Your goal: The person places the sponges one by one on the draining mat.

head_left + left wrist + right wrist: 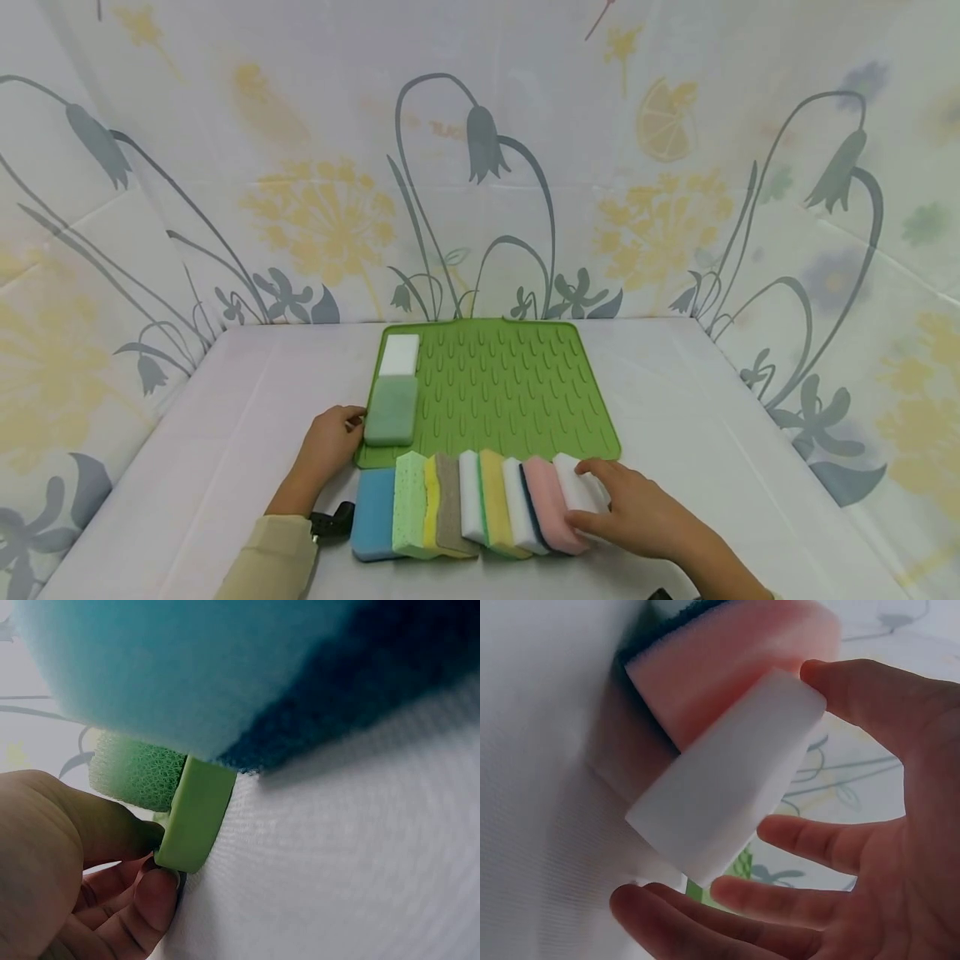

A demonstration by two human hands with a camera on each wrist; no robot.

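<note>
At the left margin of the ribbed green mat (510,392), the left hand (330,442) has its thumb and fingers drawn together; the left wrist view shows them pinching the mat's rim. Just inside that rim the flat green sponge (392,412) lies on the mat, with a white foam block (400,356) directly beyond and touching it. In front of the mat's near edge, a row of pieces leans side by side, left to right: blue sponge (375,512), speckled green sponge (409,504), grey-brown pad (453,504) with a yellow layer, first white slab (471,500), yellow sponge (501,500) with a green layer, second white slab (521,504), pink sponge (550,504) with a dark blue layer, and end white block (577,492). At that right end, the right hand (637,508) has its fingers spread and slightly bent, thumb tip at one end of the end white block, a fingertip at its side; no firm hold is evident.

Progress, as judged: two pieces are placed, in line along the mat's left side. The whole row appears outstanding, so the work looks early.
</note>
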